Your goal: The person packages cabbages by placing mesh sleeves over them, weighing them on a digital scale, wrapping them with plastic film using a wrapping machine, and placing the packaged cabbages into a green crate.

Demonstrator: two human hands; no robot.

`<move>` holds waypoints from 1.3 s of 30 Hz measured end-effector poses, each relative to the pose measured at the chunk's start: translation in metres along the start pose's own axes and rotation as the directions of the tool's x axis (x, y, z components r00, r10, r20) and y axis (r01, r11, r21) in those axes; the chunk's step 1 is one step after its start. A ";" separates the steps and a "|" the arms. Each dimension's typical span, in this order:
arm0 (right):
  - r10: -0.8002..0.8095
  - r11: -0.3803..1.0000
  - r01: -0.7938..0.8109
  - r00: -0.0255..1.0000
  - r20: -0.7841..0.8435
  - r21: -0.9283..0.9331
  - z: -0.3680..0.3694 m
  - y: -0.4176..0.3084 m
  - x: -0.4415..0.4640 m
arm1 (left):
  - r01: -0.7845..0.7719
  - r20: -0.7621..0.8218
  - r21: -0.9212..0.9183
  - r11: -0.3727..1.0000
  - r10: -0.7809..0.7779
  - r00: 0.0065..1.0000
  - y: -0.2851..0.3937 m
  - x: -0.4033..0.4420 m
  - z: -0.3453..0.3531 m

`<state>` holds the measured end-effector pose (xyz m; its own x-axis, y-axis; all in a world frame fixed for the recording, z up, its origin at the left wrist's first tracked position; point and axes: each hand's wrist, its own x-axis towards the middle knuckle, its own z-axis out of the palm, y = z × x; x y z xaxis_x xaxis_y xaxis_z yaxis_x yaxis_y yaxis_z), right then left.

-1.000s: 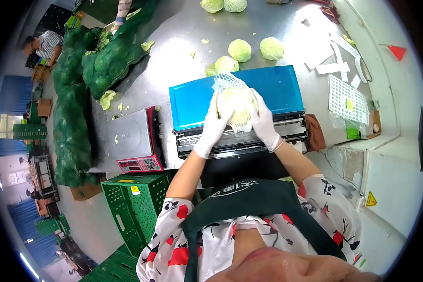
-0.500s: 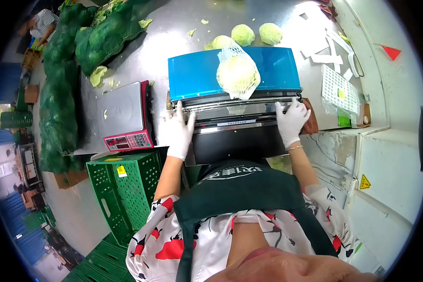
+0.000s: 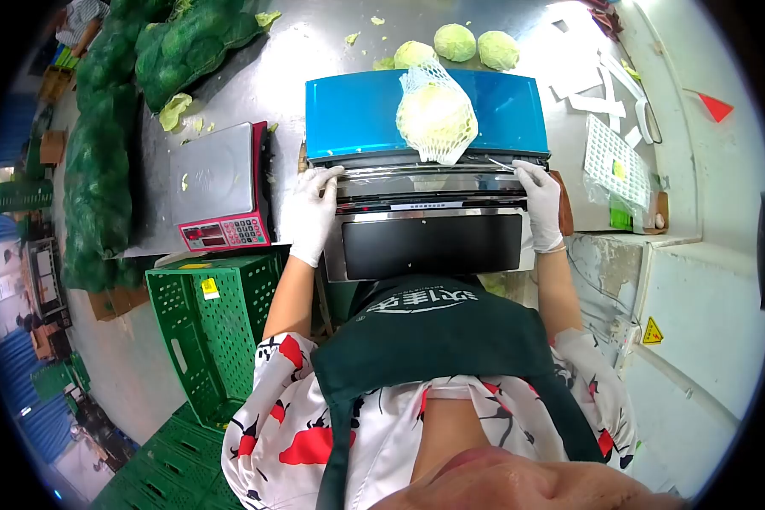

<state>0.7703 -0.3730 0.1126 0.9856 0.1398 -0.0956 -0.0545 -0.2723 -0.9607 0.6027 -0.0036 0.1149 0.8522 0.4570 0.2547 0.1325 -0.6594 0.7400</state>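
Note:
A cabbage in a white foam net [image 3: 436,117] rests on the blue top [image 3: 340,115] of a wrapping machine. At the left end of the machine's front rail is my left hand [image 3: 313,208], gloved in white, its fingers bent together at the edge of clear film [image 3: 416,184]. My right hand [image 3: 541,202], also gloved, is at the right end of the rail with thumb and fingers pinched on the film's edge. Below the film lies a black plate [image 3: 433,243] on the machine's front.
Left of the machine stands a scale [image 3: 217,174] with a red frame. Green net sacks [image 3: 98,170] of cabbages lie further left. A green crate [image 3: 204,327] is below the scale. Three bare cabbages [image 3: 455,42] sit behind the machine; a white foam tray [image 3: 616,161] lies right.
Both hands let go of the netted cabbage, now on the blue top, and moved apart to the machine's front rail. Their fingers have since closed at the film's edge.

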 end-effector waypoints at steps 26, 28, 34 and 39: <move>-0.076 0.972 0.011 0.960 0.268 0.235 0.051 -0.017 0.011 | 0.453 0.450 -0.579 0.678 -0.198 0.871 0.013 0.023 0.037; -0.101 0.983 0.045 0.944 0.314 0.181 0.037 -0.045 -0.010 | 0.270 0.434 -0.331 0.904 -0.108 0.894 0.047 0.028 0.008; -0.054 0.975 -0.023 0.938 0.342 0.220 -0.045 -0.149 -0.050 | 0.357 0.495 -0.687 0.632 0.048 0.868 0.099 0.016 -0.080; -0.176 0.977 0.150 0.969 0.172 0.153 -0.003 -0.170 0.050 | -0.148 0.109 -0.522 0.840 0.237 0.965 0.092 0.102 -0.039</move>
<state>0.8290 -0.3224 0.2721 0.9373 0.3471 0.0312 0.0698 -0.0993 -0.9926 0.6826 0.0056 0.2329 0.9091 0.2198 0.3539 -0.2788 -0.3103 0.9088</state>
